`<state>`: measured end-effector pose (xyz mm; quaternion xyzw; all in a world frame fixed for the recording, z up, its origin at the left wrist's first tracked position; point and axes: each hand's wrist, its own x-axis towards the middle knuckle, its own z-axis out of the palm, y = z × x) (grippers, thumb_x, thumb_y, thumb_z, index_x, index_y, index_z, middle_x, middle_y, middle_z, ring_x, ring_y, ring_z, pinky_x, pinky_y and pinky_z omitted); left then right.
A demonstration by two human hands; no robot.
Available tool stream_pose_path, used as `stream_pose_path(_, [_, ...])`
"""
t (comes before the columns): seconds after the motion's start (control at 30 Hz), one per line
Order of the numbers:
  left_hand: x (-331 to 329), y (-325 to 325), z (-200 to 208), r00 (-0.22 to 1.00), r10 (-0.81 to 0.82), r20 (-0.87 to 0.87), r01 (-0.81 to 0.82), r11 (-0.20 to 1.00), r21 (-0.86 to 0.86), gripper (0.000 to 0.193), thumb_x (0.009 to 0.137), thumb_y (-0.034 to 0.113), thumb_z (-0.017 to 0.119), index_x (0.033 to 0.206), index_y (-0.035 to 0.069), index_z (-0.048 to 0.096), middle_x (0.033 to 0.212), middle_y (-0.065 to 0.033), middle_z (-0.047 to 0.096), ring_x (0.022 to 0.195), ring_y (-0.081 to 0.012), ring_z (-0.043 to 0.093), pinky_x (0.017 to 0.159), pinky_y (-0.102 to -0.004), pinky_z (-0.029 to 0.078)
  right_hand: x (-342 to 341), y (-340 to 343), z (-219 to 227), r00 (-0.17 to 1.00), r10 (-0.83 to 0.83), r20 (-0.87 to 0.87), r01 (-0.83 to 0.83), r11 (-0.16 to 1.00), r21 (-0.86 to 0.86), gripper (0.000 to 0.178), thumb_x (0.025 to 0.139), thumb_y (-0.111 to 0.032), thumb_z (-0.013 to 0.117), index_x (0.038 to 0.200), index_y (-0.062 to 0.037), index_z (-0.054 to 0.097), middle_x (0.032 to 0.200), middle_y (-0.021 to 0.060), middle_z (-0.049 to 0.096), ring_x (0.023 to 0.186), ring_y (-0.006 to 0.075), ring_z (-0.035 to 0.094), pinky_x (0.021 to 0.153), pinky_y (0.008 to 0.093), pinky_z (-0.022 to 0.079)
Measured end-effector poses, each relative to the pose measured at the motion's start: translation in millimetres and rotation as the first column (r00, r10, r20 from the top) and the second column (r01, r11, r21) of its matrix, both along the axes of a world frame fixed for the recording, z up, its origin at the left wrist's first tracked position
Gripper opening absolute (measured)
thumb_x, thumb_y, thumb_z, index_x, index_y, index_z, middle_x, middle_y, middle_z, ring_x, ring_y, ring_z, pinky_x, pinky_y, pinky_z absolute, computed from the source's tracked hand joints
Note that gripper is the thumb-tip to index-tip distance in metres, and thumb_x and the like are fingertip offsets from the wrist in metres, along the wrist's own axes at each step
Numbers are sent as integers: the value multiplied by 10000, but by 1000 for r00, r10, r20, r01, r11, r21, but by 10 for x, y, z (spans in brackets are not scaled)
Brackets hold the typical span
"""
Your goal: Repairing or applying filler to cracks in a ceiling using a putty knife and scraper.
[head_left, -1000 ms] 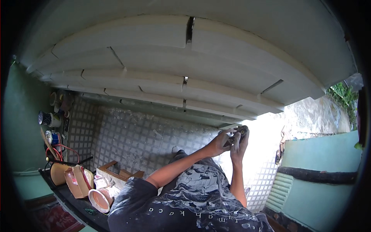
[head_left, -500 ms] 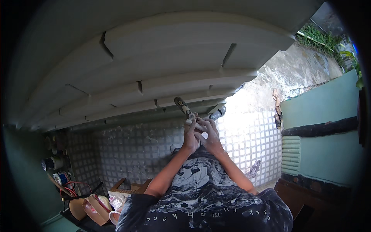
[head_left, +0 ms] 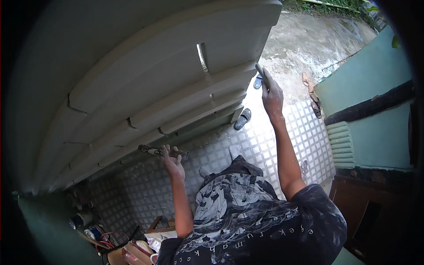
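Observation:
A large white stepped panel [head_left: 163, 73] with short slots cut through it fills the upper left. My left hand [head_left: 173, 167], dusted white, grips what looks like a putty knife [head_left: 151, 149], held crosswise below the panel; its dark handle points left and a flat blade sticks out to the right. Stretched forward, my right hand [head_left: 273, 98] is at the panel's right end. Its fingers hold a thin, flat grey piece [head_left: 259, 69] close against the panel's edge; whether it touches I cannot tell.
A dark slipper [head_left: 242, 119] lies on the tiled floor [head_left: 300, 141], with a blue one [head_left: 258, 81] farther off. Sandals [head_left: 312, 95] line the green wall [head_left: 366, 75] at right. Paint cans, cables and a cardboard box [head_left: 134, 254] crowd the lower left.
My hands have parted from in front of my chest. The right went forward and right to the panel's end, the left moved left with the knife. The view has turned.

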<state>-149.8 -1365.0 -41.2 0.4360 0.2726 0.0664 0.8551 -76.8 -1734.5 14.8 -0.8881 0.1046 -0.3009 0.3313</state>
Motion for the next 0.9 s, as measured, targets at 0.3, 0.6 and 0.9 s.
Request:
stream_pose_path(0.3, [-261, 602, -149, 995, 27, 93, -35, 996, 81, 384, 985, 346, 475, 658, 157, 406, 612, 25, 393, 626, -126, 435, 575, -269, 307, 364, 115, -25, 996, -59, -71, 27, 919, -394, 648, 820, 50, 463, 1362, -305, 482, 773, 98, 513, 618, 260, 608, 528, 391, 520])
stream_pose_path(0.6, [186, 1262, -204, 957, -224, 183, -115, 288, 951, 166, 886, 81, 511, 988, 50, 639, 930, -66, 650, 848, -205, 614, 750, -345, 462, 232, 864, -125, 994, 104, -15, -104, 955, -279, 630, 802, 38, 485, 1340, -290, 508, 796, 102, 516, 616, 287, 604, 543, 413, 514])
stream_pose_path(0.9, [897, 1308, 319, 908, -334, 253, -389, -447, 806, 391, 812, 43, 544, 1179, 172, 583, 1192, -137, 596, 1064, -293, 572, 934, -499, 376, 364, 986, -206, 992, -118, -51, 112, 989, -100, 544, 901, -87, 549, 1376, -341, 473, 848, 112, 578, 738, 301, 617, 640, 417, 509])
